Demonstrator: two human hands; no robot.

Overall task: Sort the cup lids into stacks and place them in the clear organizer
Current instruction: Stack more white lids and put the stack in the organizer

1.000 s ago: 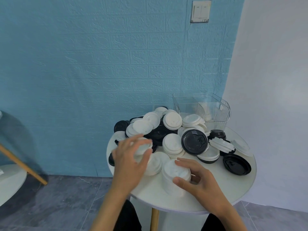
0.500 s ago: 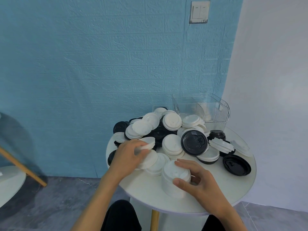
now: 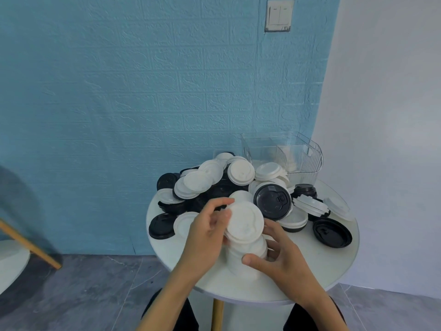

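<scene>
A: Where is the stack being built?

B: A stack of white lids (image 3: 245,253) stands on the near part of the round white table (image 3: 334,266), in front of the person. Its top lid (image 3: 244,222) sits tilted, its face turned up toward the camera.

A: And the hands?

B: The left hand (image 3: 205,235) grips that top lid by its left rim, fingers curled over the edge. The right hand (image 3: 281,261) wraps round the stack's right side, thumb across the front and fingers behind.

A: What about the other lids?

B: A mixed heap of white and black lids (image 3: 214,182) lies behind the stack, spreading across the back half of the table. One large black lid (image 3: 272,201) leans up just right of the held lid. Another black lid (image 3: 332,232) lies flat near the right edge, and one more black lid (image 3: 162,226) near the left edge.

A: The organizer?

B: The clear organizer (image 3: 286,154) stands at the far right of the table, against the blue brick-patterned wall (image 3: 119,91). I cannot tell what it holds. A light switch (image 3: 278,16) is on the wall above.
</scene>
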